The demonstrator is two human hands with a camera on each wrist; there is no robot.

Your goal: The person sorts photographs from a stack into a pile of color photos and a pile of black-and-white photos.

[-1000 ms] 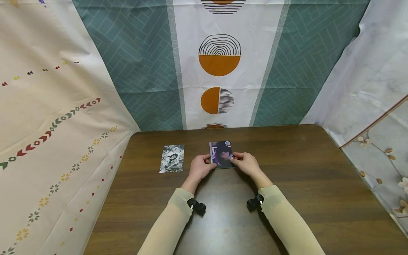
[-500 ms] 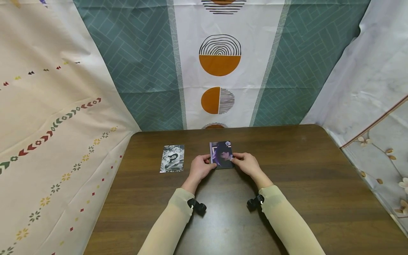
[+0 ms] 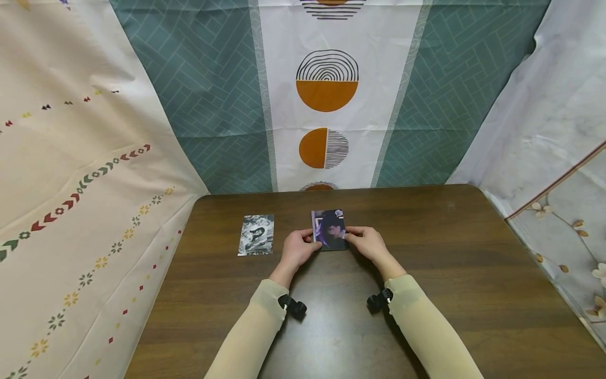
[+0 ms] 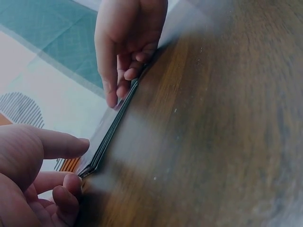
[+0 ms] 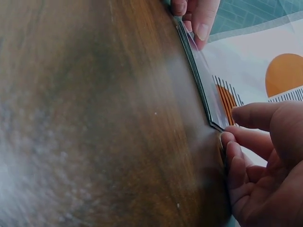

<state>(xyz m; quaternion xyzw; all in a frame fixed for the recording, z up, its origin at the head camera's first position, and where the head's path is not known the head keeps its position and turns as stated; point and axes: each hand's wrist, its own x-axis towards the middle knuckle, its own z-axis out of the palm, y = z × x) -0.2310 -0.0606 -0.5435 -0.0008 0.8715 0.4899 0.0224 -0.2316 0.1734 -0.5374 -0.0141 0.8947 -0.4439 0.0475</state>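
Note:
A thin stack of picture cards [image 3: 331, 229], its top one dark and purple with a head in profile, lies near the middle of the table's far half. My left hand [image 3: 296, 249] holds its left edge, thumb over the near corner and fingers along the side. Opposite, my right hand [image 3: 368, 243] holds the right edge in the same manner. Several layers show along the stack's near edge [image 4: 113, 127] in the left wrist view. To the left, apart from both hands, a black-and-white picture card [image 3: 256, 235] lies flat.
The brown wooden table [image 3: 450, 252] has rounded far corners. Behind it hangs a teal and white cloth [image 3: 331, 116] with orange half circles. Patterned cloths hang at the left [image 3: 94, 184] and right [image 3: 544, 158] sides.

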